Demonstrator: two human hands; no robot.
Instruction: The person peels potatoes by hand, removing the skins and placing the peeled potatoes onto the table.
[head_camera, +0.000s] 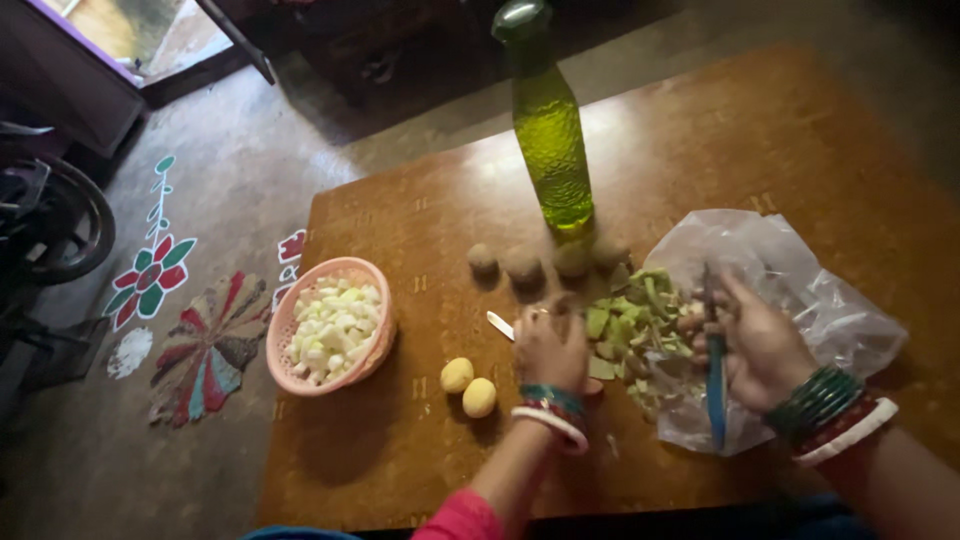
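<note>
- Head view: your left hand (550, 348) is curled shut on a small knife (500, 325); its pale blade pokes out to the left of the fist, over the middle of the brown surface (420, 230)
- Your right hand (755, 345) is closed around a blue-handled peeler (714, 375); its long axis runs up and down the picture, from the near edge of the surface toward the far edge
- The heap of green peelings (635, 320) lies between your two hands on a clear plastic bag (820, 290) spread toward the right edge; it touches the right hand and sits just beside the left
- Two peeled yellow potatoes (468, 386) lie just left of your left wrist, so the left hand is the nearer one
- Four unpeeled brown potatoes (540, 260) stand in a row beyond both hands, at the foot of a tall green bottle (550, 120) with a green cap, toward the far edge
- A pink basket (345, 268) of pale cut pieces sits at the left edge, well apart from the hands
- No label shows on the bottle or bag
</note>
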